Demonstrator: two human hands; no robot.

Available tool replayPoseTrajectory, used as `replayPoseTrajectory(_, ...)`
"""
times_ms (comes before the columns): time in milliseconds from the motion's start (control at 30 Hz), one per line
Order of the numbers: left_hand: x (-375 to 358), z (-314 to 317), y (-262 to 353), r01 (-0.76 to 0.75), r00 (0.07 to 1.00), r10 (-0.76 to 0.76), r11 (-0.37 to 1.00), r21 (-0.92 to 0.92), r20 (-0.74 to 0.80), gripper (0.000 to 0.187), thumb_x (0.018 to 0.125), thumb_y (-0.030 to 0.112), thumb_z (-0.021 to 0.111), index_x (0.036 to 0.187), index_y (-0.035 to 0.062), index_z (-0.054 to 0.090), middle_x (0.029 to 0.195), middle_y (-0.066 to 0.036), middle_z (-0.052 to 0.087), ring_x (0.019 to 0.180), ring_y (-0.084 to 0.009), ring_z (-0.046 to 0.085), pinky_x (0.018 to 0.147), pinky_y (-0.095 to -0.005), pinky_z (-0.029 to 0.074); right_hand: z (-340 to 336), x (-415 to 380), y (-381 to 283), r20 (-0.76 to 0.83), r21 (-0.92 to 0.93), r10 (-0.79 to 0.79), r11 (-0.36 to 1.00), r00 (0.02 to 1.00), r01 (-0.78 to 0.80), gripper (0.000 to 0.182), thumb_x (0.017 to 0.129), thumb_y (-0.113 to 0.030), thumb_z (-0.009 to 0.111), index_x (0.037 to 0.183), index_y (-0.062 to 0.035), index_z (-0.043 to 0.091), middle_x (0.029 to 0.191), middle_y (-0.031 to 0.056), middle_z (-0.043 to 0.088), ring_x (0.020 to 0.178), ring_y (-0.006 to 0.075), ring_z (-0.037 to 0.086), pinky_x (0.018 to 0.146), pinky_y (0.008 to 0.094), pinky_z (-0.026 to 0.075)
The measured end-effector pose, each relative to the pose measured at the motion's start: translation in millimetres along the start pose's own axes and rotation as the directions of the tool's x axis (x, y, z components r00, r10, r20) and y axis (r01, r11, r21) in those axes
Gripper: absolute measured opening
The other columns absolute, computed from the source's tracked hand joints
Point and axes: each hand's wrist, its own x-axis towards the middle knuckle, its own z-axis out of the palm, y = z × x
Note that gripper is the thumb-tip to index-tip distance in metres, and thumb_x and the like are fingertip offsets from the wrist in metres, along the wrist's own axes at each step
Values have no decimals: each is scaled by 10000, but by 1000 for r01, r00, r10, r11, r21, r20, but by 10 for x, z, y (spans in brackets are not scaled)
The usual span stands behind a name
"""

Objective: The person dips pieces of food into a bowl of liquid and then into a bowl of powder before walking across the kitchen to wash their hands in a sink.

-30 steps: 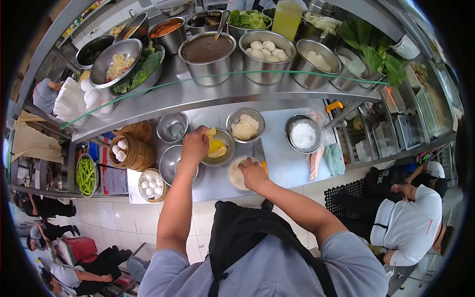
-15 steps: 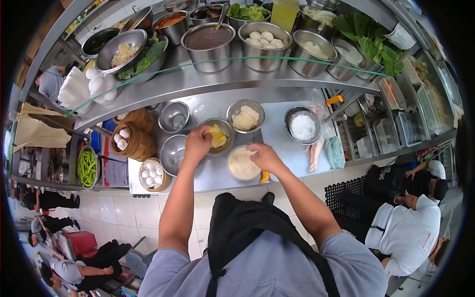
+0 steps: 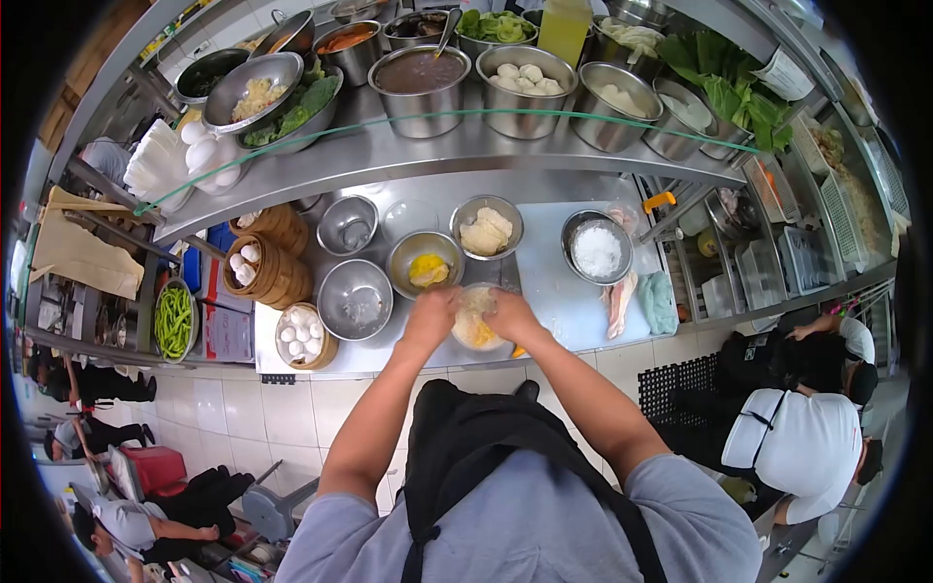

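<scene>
Head view, pale crumbs and a yellow piece in my bowl (image 3: 476, 325), left hand (image 3: 432, 316) and right hand (image 3: 510, 316) cupped over it, fingers curled, pressing the food between them.

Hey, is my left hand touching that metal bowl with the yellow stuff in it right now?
Apart. In the head view the left hand is over the small bowl beside the right hand, with bare counter showing between it and the yellow-food bowl.

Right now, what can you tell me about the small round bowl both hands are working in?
The small round pale-filled bowl sits upright near the front edge of the steel counter, just below the steel bowl with yellow pieces. It holds a pale, doughy mass with a yellow bit. The left hand and right hand press in from either side, covering its rim.
</scene>
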Motion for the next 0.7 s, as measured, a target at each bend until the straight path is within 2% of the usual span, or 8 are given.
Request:
replayPoseTrajectory(67,-76,-182,-22,1,999,-1,1000,-2,-46,246,856,132,651,1074,27,699,1030,-242,673,972,-424,631,851,-472,507,219,-21,-3,-72,-127,-16,992,997,7,561,769,-251,732,1258,-13,592,1155,286,634,1115,363,618,978,411,488)
replayPoseTrajectory(167,-256,-343,-112,19,992,-18,1000,5,-121,249,855,106,671,1089,26,694,1001,-223,676,938,-402,643,820,-462,509,244,56,-39,0,-129,2,992,1000,-2,566,740,-257,739,1242,-24,618,1198,261,630,1139,365,604,974,409,490)
replayPoseTrajectory(200,-324,-380,-142,60,992,-59,998,-1,-115,260,853,104,683,1102,29,696,947,-204,672,844,-360,642,769,-432,512,246,111,-25,1,-130,-1,991,1000,1,566,740,-257,739,1242,-24,618,1198,261,630,1139,365,604,974,409,490)
replayPoseTrajectory(267,-462,-416,-229,99,989,-100,995,-10,-113,273,851,103,695,1115,33,698,892,-185,668,750,-318,640,719,-402,514,212,239,17,238,-141,-10,989,971,44,543,715,-265,720,1200,-34,639,1231,220,622,1177,361,580,1009,410,473)
replayPoseTrajectory(367,-658,-425,-373,108,983,-120,990,-89,-139,272,851,81,693,1116,19,681,856,-167,641,722,-298,616,689,-401,498,123,300,12,305,-158,-31,984,952,83,517,702,-266,708,1176,-63,665,1226,190,635,1159,357,589,1007,411,471)
replayPoseTrajectory(500,-838,-544,-458,187,963,-212,971,-152,-167,280,855,68,693,1130,18,679,846,-158,642,669,-265,586,649,-371,490,-92,235,-113,290,-122,-19,991,957,56,533,702,-253,707,1196,-62,651,1186,196,654,1117,352,611,994,411,480)
replayPoseTrajectory(600,-927,-605,-558,219,949,-253,958,-185,-187,283,853,58,693,1133,17,679,839,-156,641,662,-248,583,639,-354,489,-232,121,-288,188,-121,-80,987,979,104,467,712,-215,704,1146,-49,653,1158,201,662,1093,368,615,943,424,503)
replayPoseTrajectory(700,-976,-653,-631,224,941,-262,956,-190,-212,285,849,45,692,1133,18,680,829,-152,639,665,-238,586,639,-345,491,-162,48,-404,97,-241,-124,960,988,144,430,732,-170,679,1133,-24,629,1140,212,660,1088,368,617,925,448,510)
